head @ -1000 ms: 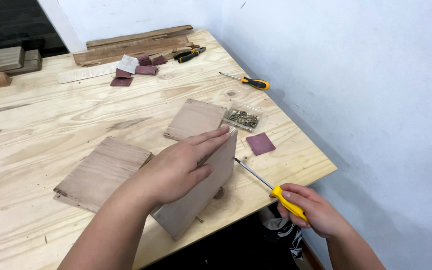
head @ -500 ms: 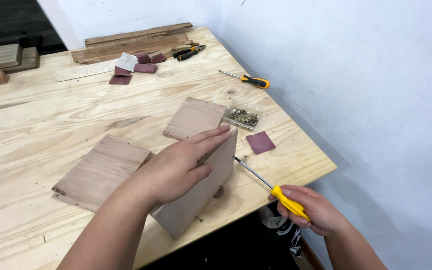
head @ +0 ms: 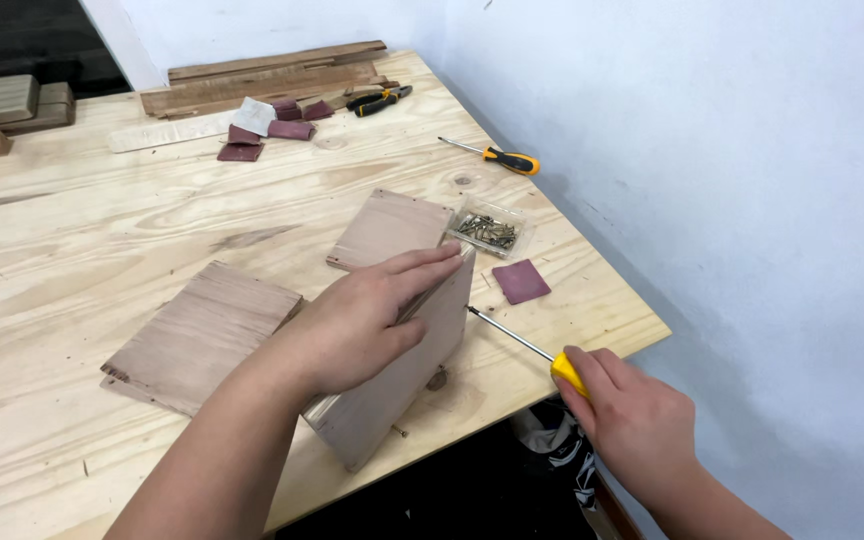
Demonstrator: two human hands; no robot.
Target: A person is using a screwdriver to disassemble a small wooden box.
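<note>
Two hands, a board and a screwdriver near the table's edge

The yellow-handled screwdriver (head: 527,345) points its thin metal shaft up-left at the upright brown wooden board (head: 407,385). The right hand (head: 632,415) wraps its fingers shut round the handle — most of it is hidden. The left hand (head: 367,320) lies flat, fingers out straight, pressing the board's top edge on the pale plywood table (head: 72,250).

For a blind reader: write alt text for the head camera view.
A person's left hand steadies an upright wooden board on a plywood table, while the right hand holds a yellow-handled screwdriver with its tip at the board's side. Nearby lie two flat boards, a clear box of screws and a second screwdriver.
</note>
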